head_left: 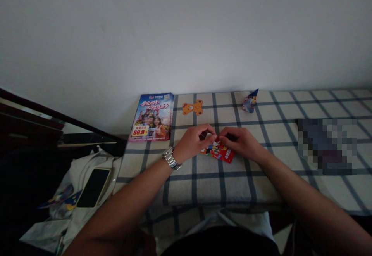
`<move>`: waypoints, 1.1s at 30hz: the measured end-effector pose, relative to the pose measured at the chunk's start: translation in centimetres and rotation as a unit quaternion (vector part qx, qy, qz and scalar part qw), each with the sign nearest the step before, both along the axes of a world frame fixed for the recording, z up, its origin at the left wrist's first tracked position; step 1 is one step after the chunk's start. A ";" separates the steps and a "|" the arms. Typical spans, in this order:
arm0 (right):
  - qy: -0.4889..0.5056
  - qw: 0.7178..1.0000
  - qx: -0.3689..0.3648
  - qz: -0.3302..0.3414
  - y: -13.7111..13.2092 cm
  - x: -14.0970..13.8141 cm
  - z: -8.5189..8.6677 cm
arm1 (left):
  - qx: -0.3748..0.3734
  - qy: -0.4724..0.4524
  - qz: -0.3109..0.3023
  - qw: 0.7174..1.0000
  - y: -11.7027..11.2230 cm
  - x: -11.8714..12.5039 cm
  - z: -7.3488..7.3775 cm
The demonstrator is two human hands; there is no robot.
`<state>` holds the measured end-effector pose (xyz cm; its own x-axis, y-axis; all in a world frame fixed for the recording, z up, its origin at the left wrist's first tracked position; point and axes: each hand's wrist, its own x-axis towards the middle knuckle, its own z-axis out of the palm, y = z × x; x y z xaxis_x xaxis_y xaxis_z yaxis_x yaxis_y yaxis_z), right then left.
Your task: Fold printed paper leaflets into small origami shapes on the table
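Observation:
A small flat red piece with a colourful cartoon print (222, 152) is held between my hands just above the checked tablecloth; whether it is a packet or folded paper, I cannot tell. My left hand (195, 141), with a silver watch (172, 158) on its wrist, pinches the upper left edge. Thumb and fingers of my right hand (241, 141) pinch the upper edge close by, so the fingertips of both hands nearly meet. The fingers hide part of the top edge.
A stack of printed leaflets (154, 116) lies back left, beside a bear-shaped cutout (192, 108). A pointed folded blue paper (250, 101) stands near the wall. At right is a blurred-out dark item (327, 145). Lower left, a phone (93, 188) rests beyond the table's edge.

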<state>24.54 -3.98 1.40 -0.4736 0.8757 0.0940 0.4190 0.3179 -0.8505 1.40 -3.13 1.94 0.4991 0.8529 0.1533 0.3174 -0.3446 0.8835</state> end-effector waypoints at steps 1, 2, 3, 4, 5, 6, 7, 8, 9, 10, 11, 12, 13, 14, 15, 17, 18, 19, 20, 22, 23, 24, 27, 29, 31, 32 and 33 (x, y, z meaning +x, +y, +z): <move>0.001 1.000 -0.003 -0.004 0.0 0.0 0.0 | 0.004 -0.004 0.004 1.000 0.0 0.0 0.0; 0.001 1.000 -0.007 -0.011 0.0 0.0 0.0 | 0.008 -0.010 0.010 1.000 0.0 0.0 0.1; 0.002 1.000 -0.010 -0.019 0.0 0.0 0.1 | 0.011 -0.015 0.016 1.000 0.1 0.0 0.1; 0.004 1.000 -0.012 -0.024 0.0 0.0 0.1 | 0.015 -0.018 0.022 0.999 0.1 -0.1 0.1; 0.006 0.999 -0.013 -0.029 0.0 0.0 0.1 | 0.018 -0.020 0.027 0.999 0.2 -0.1 0.1; 0.007 0.999 -0.012 -0.032 0.0 0.0 0.1 | 0.021 -0.021 0.031 0.999 0.2 -0.2 0.1; 0.008 0.999 -0.009 -0.033 0.0 0.0 0.1 | 0.024 -0.021 0.034 0.999 0.3 -0.2 0.1; 0.008 0.999 -0.006 -0.033 0.0 0.0 0.1 | 0.026 -0.020 0.036 0.999 0.3 -0.2 0.1; 0.005 0.999 -0.002 -0.031 0.0 0.1 0.0 | 0.026 -0.018 0.037 0.999 0.3 -0.2 0.0; -0.001 1.000 0.004 -0.030 0.0 0.1 0.0 | 0.026 -0.016 0.036 0.999 0.2 -0.2 0.0; -0.008 1.000 0.011 -0.027 0.0 0.1 -0.1 | 0.026 -0.013 0.035 0.999 0.2 -0.1 0.0; -0.014 0.999 0.018 -0.024 0.0 0.1 -0.1 | 0.025 -0.011 0.031 0.999 0.1 -0.1 0.0; -0.017 0.999 0.024 -0.020 0.0 0.1 -0.1 | 0.024 -0.008 0.025 0.999 0.1 0.0 0.0; -0.018 0.999 0.028 -0.017 0.0 0.1 -0.1 | 0.023 -0.006 0.016 1.000 0.0 0.1 0.1; -0.017 0.999 0.030 -0.013 0.0 0.0 -0.1 | 0.023 -0.003 0.008 1.000 0.0 0.1 0.1; -0.012 0.999 0.029 -0.008 0.0 0.0 -0.2 | 0.024 0.005 -0.008 1.000 -0.1 0.2 0.2; -0.012 0.999 0.028 -0.009 0.1 0.0 -0.2 | 0.032 0.009 -0.002 0.999 -0.1 0.2 0.2; -0.014 1.000 0.026 -0.010 0.1 -0.1 -0.2 | 0.040 0.012 0.003 0.999 -0.1 0.2 0.2; -0.014 1.000 0.024 -0.013 0.1 -0.1 -0.2 | 0.043 0.013 0.005 0.999 -0.1 0.1 0.2; -0.012 1.000 0.014 -0.021 0.1 -0.1 -0.2 | 0.044 0.006 0.010 0.999 0.1 0.0 0.2; -0.011 1.000 0.009 -0.025 0.1 -0.1 -0.2 | 0.044 0.001 0.012 0.999 0.1 -0.1 0.2; -0.011 1.000 0.005 -0.027 0.1 0.0 -0.1 | 0.044 -0.002 0.013 0.999 0.2 -0.1 0.2; -0.019 0.999 0.004 -0.033 0.1 -0.1 0.2 | 0.044 0.000 0.011 0.999 0.4 -0.3 0.2; -0.023 0.999 0.003 -0.033 0.1 -0.1 0.2 | 0.042 0.003 0.010 0.999 0.5 -0.3 0.2; -0.023 0.999 -0.001 -0.034 0.2 0.0 0.2 | 0.040 0.004 0.009 0.999 0.5 -0.4 0.2; -0.023 0.999 0.000 -0.035 0.2 0.1 0.2 | 0.039 0.002 0.010 0.999 0.6 -0.4 0.1; -0.023 0.999 0.001 -0.037 0.3 0.2 0.1 | 0.039 0.000 0.013 0.999 0.6 -0.4 0.1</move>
<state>24.75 -3.69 1.51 -0.4119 0.9082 0.0750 0.4794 0.2859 -0.8297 0.98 -2.50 2.06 0.4773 0.8511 0.2188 0.3277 -0.4034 0.8543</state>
